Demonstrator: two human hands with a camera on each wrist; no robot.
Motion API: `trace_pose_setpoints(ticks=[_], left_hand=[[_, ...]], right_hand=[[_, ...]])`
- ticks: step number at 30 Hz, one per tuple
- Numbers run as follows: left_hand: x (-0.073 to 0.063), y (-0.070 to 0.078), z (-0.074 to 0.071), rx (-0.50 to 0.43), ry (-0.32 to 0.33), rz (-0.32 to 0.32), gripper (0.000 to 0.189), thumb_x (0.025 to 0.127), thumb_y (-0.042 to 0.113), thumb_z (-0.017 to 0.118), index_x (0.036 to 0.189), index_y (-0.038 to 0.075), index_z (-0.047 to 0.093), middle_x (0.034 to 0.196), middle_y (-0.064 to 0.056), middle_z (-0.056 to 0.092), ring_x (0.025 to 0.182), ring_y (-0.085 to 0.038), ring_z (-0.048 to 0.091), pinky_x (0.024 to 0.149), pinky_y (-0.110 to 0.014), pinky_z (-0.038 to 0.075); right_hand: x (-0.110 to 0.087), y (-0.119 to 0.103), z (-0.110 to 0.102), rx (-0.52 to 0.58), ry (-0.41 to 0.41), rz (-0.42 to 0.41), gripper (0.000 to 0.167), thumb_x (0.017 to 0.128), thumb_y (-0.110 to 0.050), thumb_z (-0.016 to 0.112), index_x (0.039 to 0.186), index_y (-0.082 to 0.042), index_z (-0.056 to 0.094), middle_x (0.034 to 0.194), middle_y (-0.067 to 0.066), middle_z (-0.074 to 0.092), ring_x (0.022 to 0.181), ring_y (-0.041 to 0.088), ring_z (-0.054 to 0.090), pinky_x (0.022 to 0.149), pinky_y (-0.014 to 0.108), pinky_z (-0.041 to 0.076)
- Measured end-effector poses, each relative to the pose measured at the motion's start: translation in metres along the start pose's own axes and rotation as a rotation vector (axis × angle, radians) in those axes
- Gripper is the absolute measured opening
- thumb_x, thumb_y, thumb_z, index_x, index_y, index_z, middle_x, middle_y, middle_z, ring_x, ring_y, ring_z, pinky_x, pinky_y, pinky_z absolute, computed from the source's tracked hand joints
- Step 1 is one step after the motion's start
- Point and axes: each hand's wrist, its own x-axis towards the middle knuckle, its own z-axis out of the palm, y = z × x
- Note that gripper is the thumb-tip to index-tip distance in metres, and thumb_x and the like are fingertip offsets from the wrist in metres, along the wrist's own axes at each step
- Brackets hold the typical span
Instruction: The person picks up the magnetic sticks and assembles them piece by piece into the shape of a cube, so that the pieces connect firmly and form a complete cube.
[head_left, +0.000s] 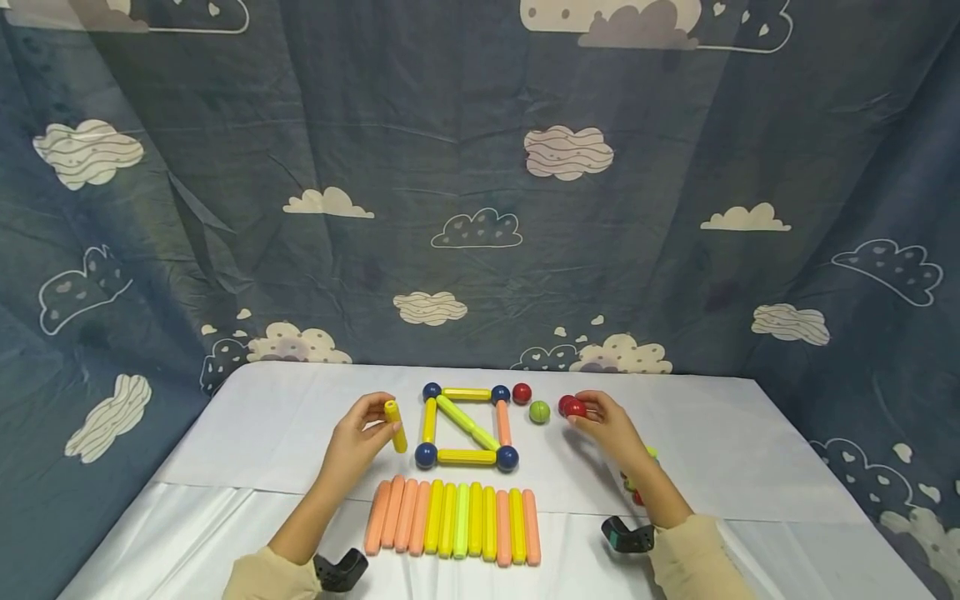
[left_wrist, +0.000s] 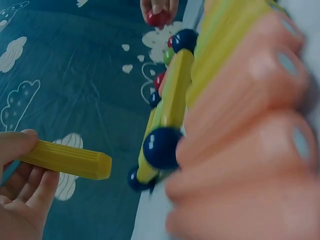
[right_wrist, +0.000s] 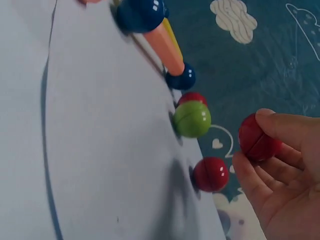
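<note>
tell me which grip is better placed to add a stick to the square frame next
Left, I'd judge: the left grip holds a yellow stick just left of the square frame, while the right grip pinches a red ball and would probably need freeing first.

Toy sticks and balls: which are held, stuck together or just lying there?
Yellow stick, held up in the left fingers.
Red ball, held up in the right fingers.
Blue-cornered square, joined, with a slanting stick across.
Stick row, lying side by side on the white cloth.
Green ball, resting, not held.
Second red ball, beside the square's corner, not held.
Third red ball, resting on the cloth.
Half-hidden pieces at right, can't tell.
</note>
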Motion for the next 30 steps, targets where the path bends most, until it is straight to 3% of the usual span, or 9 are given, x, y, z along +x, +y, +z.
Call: trace_pose_setpoints(ticks=[5,11,17,24,30], left_hand=[[0.008,-0.004,0.02,-0.041,0.002,0.066,0.034,0.079,-0.001,0.067,0.111,0.003,0.055,0.103,-0.009,0.057,0.094,-0.022,0.056,0.078,-0.025,0.048],[0.009,-0.011,0.033,-0.075,-0.011,0.05,0.033,0.079,-0.002,0.066,0.11,0.005,0.056,0.101,-0.009,0.057,0.094,-0.021,0.055,0.079,-0.026,0.048],[0.011,-0.011,0.035,-0.108,0.002,0.046,0.034,0.08,0.003,0.066,0.112,0.004,0.053,0.103,-0.012,0.056,0.095,-0.023,0.055,0.08,-0.025,0.047],[0.008,0.008,0.036,-0.221,0.018,0.018,0.045,0.08,-0.003,0.064,0.12,-0.002,0.044,0.104,-0.025,0.053,0.099,-0.037,0.051,0.084,-0.031,0.045],[0.004,0.019,0.038,-0.173,0.012,0.059,0.049,0.08,-0.006,0.062,0.123,-0.003,0.04,0.102,-0.023,0.054,0.097,-0.032,0.054,0.085,-0.038,0.044]], right_hand=[[0.001,-0.011,0.01,0.088,-0.01,-0.012,0.046,0.084,-0.015,0.065,0.122,0.001,0.044,0.117,0.02,0.053,0.107,0.029,0.051,0.088,0.036,0.043],[0.001,-0.03,0.029,0.168,-0.016,-0.073,0.044,0.083,-0.01,0.065,0.121,0.0,0.046,0.116,0.018,0.054,0.103,0.028,0.052,0.084,0.031,0.045],[0.002,-0.056,0.049,0.219,-0.06,-0.147,0.043,0.081,-0.006,0.066,0.121,-0.001,0.05,0.114,0.016,0.052,0.102,0.029,0.054,0.079,0.031,0.048],[0.002,-0.096,0.081,0.288,-0.199,-0.289,0.042,0.081,-0.006,0.066,0.121,-0.002,0.051,0.116,0.015,0.053,0.101,0.028,0.055,0.081,0.029,0.047],[0.001,-0.121,0.11,0.274,-0.256,-0.381,0.037,0.082,0.0,0.063,0.116,0.003,0.05,0.115,0.017,0.054,0.105,0.029,0.052,0.085,0.03,0.045]])
